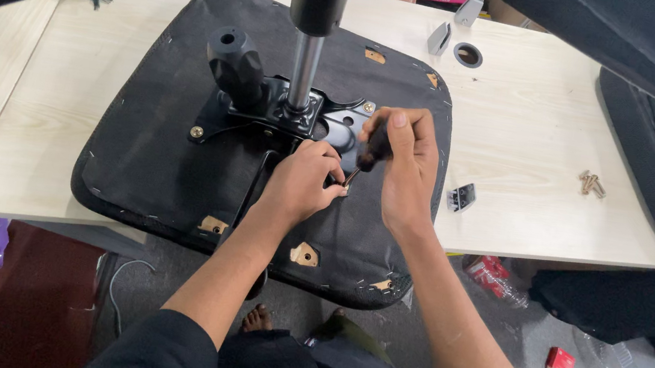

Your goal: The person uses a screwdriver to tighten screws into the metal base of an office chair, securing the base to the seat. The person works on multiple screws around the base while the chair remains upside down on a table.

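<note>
So you've got the upside-down chair seat (pixel 150 157) lying flat on the pale wood table (pixel 524 144), hanging a bit over the near edge. Your right hand (pixel 404 165) is wrapped tight around the black handle of a screwdriver (pixel 371 152), thumb up on top, tip angled down toward 7 o'clock. Your left hand (pixel 306 181) sits right against it at about 8 o'clock, fingers pinched together on a small screw (pixel 342 184) where the tip meets it, at the near right corner of the black metal plate (pixel 328 123) bolted to the seat.

The metal post (pixel 304 68) stands straight up out of that plate, at 11 o'clock from your hands, with a chunky black knob (pixel 234 65) further left at 10 o'clock.

Out at 3 o'clock, well apart from the seat, there's a little heap of spare screws (pixel 592 183), and a small clip-looking part (pixel 461 197) closer in. A grey ring (pixel 468 54) sits up at 1 o'clock.
</note>
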